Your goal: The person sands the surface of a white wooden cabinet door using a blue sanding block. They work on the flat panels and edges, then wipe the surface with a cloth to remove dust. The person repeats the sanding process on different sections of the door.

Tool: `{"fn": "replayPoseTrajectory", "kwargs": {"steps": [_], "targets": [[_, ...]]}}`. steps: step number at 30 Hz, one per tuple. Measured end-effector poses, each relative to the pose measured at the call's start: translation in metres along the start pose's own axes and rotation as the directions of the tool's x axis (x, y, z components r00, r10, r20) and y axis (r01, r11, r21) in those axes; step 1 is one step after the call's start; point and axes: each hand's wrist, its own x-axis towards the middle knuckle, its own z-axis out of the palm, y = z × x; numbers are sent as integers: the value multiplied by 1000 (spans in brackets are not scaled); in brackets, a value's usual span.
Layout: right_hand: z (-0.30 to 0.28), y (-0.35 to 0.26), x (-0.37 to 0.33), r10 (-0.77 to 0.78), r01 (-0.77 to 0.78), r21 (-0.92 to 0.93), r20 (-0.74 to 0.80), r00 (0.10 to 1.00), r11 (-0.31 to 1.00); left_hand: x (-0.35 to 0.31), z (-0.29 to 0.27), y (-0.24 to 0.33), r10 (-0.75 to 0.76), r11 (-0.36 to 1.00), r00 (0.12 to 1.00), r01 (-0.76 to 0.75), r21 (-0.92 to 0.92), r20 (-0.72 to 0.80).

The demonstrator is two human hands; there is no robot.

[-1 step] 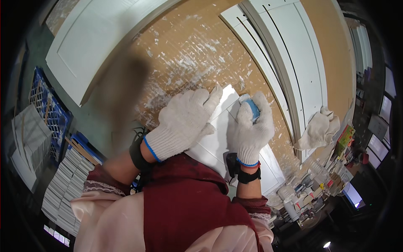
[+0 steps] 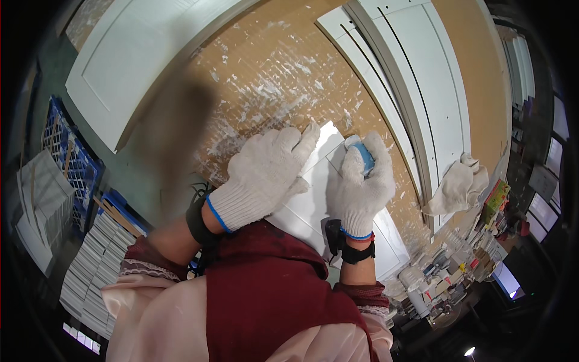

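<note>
Right hand (image 2: 365, 187) and blue block (image 2: 365, 158) have shifted marginally rightward; its fingers curl around the block at the white panel's (image 2: 309, 211) right edge. Left hand (image 2: 259, 175) (unmoved) overlaps the opposite edge, fingers partly bent, grip indeterminable.

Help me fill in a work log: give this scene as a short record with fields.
Left hand: white-gloved, over the white panel
Right hand: white-gloved, gripping a blue object
Work surface: brown, streaked white
Upper right: grooved white boards
Cloth: crumpled, at those boards' near end
Far left: blue lattice, stacked pale slats
</note>
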Motion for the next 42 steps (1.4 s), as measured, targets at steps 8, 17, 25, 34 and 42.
{"fn": "replayPoseTrajectory", "kwargs": {"steps": [8, 17, 25, 34, 42], "targets": [[-5, -4, 0, -8, 13, -65, 73, 997, 998, 1, -1, 0, 5, 1000, 1000, -4, -27, 16], [-3, -4, -4, 5, 0, -68, 79, 997, 998, 1, -1, -1, 43, 998, 999, -42, 41, -13], [-8, -11, 2, -16, 23, -99, 75, 997, 995, 2, -4, -1, 22, 1000, 999, -23, 8, 38], [-3, -7, 3, -24, 26, -67, 29, 999, 997, 3, -6, 1, -22, 1000, 997, 23, -13, 74], [-7, -9, 11, 115, -112, -72, 40, 993, 991, 3, -8, 2, -41, 999, 995, 43, -28, 88]]}}
